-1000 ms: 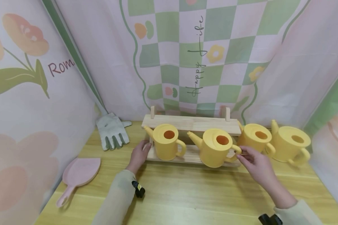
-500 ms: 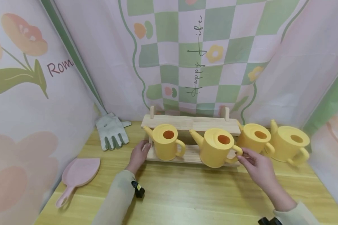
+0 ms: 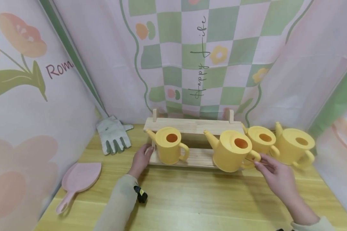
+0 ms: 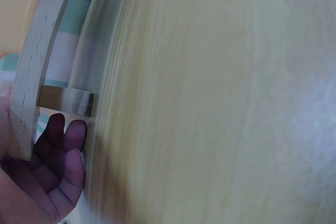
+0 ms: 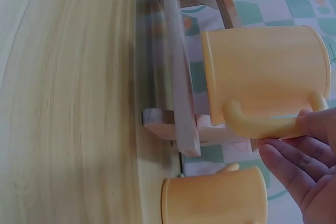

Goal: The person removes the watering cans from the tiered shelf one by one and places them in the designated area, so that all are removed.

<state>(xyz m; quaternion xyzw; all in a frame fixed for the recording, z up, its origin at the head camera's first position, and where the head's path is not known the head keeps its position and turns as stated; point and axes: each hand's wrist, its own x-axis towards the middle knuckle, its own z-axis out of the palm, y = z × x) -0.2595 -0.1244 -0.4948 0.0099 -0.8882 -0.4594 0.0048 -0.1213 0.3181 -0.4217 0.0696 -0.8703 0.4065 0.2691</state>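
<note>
My right hand [image 3: 280, 176] pinches the handle of a yellow watering can [image 3: 230, 152] between thumb and fingers; in the right wrist view the can's base stands off the lower board of the wooden rack [image 5: 181, 72]. At the rack's left end, my left hand [image 3: 141, 159] grips the lower board, its fingers curled around the board's end [image 4: 26, 129] in the left wrist view. A second watering can [image 3: 169, 146] stands on the left part of that lower board, spout to the left.
Two more yellow watering cans, a nearer one [image 3: 260, 138] and a farther one [image 3: 295, 146], stand on the table right of the rack. A grey-white glove [image 3: 111, 133] and a pink dustpan [image 3: 82, 176] lie at the left. A patterned curtain [image 3: 173, 57] hangs behind.
My right hand has moved to the right with the watering can, away from the can on the left. My left hand stays on the rack's end.
</note>
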